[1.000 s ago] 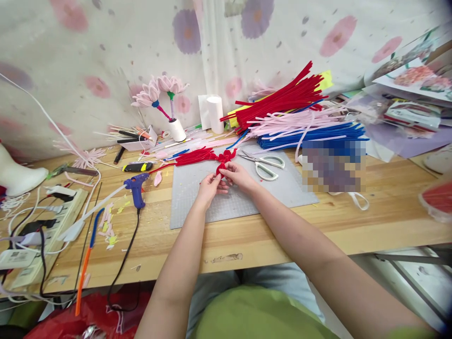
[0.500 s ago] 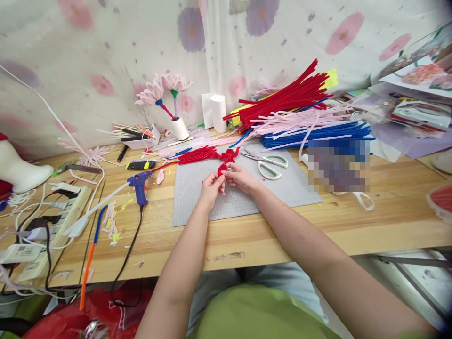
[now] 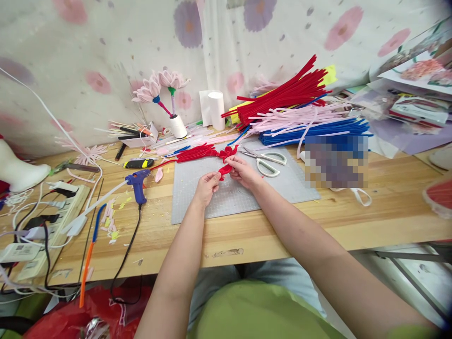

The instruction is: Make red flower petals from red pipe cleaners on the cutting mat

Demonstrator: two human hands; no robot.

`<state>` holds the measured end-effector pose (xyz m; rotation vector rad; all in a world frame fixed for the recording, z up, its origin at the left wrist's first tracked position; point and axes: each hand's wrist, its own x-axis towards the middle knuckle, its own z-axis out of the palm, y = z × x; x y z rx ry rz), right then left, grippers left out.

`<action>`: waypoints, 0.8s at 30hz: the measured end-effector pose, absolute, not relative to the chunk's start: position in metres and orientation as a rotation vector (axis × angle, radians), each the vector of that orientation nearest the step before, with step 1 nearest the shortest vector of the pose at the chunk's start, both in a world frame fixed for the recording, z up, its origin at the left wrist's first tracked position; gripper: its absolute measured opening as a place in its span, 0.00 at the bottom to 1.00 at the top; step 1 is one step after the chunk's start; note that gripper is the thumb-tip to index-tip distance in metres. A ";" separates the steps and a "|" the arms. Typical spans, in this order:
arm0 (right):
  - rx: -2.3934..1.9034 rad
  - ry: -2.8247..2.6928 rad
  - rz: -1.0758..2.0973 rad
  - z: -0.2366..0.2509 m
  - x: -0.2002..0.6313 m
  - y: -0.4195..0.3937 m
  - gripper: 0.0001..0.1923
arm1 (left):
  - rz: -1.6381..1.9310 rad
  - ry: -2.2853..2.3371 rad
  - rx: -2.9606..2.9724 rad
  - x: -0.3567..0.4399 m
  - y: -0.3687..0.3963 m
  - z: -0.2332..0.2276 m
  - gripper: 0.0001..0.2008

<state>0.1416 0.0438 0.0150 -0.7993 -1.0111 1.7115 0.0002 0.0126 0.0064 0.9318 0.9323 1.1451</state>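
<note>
Left fingers (image 3: pixel 213 177) pinched on the near end of a red pipe-cleaner piece (image 3: pixel 223 168); right fingers (image 3: pixel 233 163) closed on the same piece a little farther back, where it joins the bundle of red stems (image 3: pixel 197 153). Left hand (image 3: pixel 205 185) and right hand (image 3: pixel 245 172) both sit over the grey cutting mat (image 3: pixel 282 186).

Change vs. a second ago — the hands were touching with the red piece bunched between them; now they are slightly apart, the right one farther up the mat, and the piece runs stretched between the two grips. My read: a fold or twist is being pulled tight, not released. Bundle has not shifted.

Edges and room:
- scissors (image 3: pixel 265 162) lie just beside the right hand, on the far right of the mat — the closest thing to catch
- glue gun (image 3: pixel 137 181) is left of the mat, off it, cord trailing to the near table edge; apart from the left hand
- loose pile of red, pink and blue stems (image 3: pixel 300 113) is behind the mat, near the bundle's far end
- near half of the mat is bare
- wooden table (image 3: pixel 388 188) to the right is mostly free
</note>
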 end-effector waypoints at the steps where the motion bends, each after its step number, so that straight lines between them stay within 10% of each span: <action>1: -0.802 -1.004 1.724 0.016 0.141 0.044 0.14 | 1.144 0.927 0.931 0.000 0.013 0.006 0.15; 24: -0.720 -0.878 1.935 0.015 0.129 0.035 0.18 | 1.276 0.920 1.006 0.006 0.015 -0.002 0.13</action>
